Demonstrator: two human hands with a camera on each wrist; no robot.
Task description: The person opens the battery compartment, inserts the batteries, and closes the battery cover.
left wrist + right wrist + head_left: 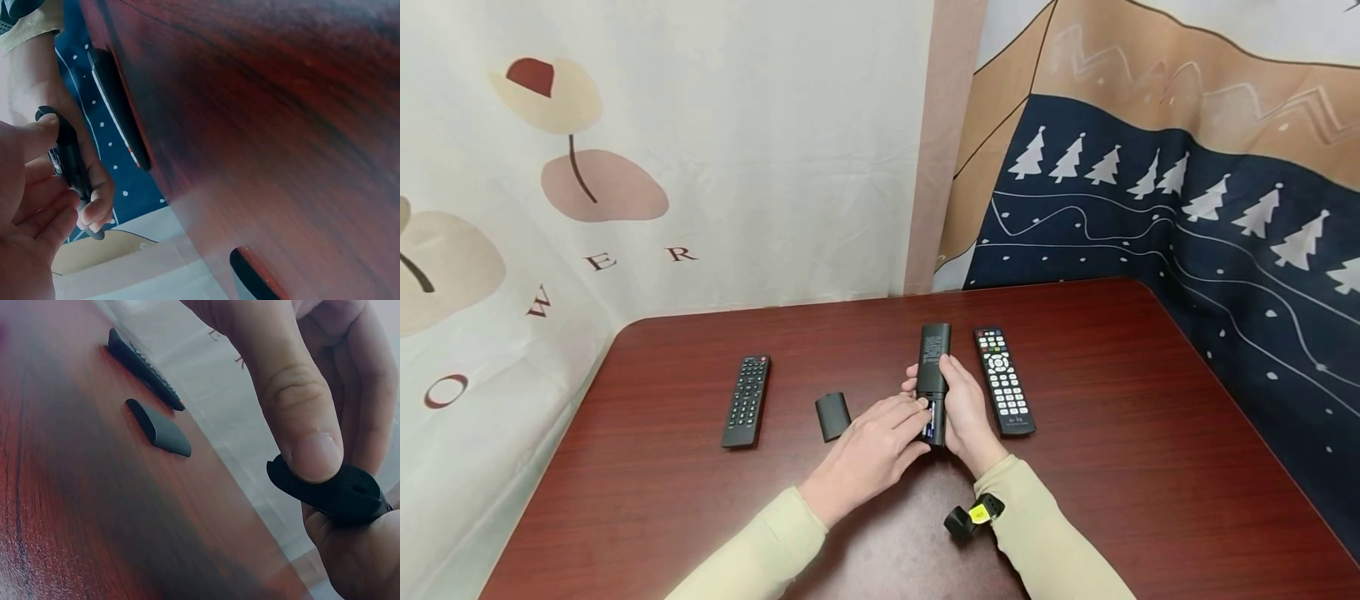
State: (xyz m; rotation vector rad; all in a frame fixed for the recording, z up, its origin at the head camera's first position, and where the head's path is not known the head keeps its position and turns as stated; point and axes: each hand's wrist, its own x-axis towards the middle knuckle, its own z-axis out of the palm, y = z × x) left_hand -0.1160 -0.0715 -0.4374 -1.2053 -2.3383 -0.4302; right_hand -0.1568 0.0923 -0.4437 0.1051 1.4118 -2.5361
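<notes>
A black remote control [933,358] is held back side up, its label showing and its battery compartment uncovered at the near end. Inside the compartment lies a dark blue battery [929,425]. My right hand [967,408] grips the remote's body from the right, fingers wrapped beneath. My left hand [880,437] is on the near end; in the right wrist view its thumb [315,456] presses on the end of the remote [337,500], and its fingers reach over the compartment. The loose battery cover [832,416] lies on the table to the left of the hands.
A second black remote [747,402] lies buttons up at the left of the table [662,483]. Another with white buttons [1003,379] lies just right of my right hand. Patterned curtains [775,167] hang behind the table's far edge. A wrist camera [973,517] sits on the right sleeve.
</notes>
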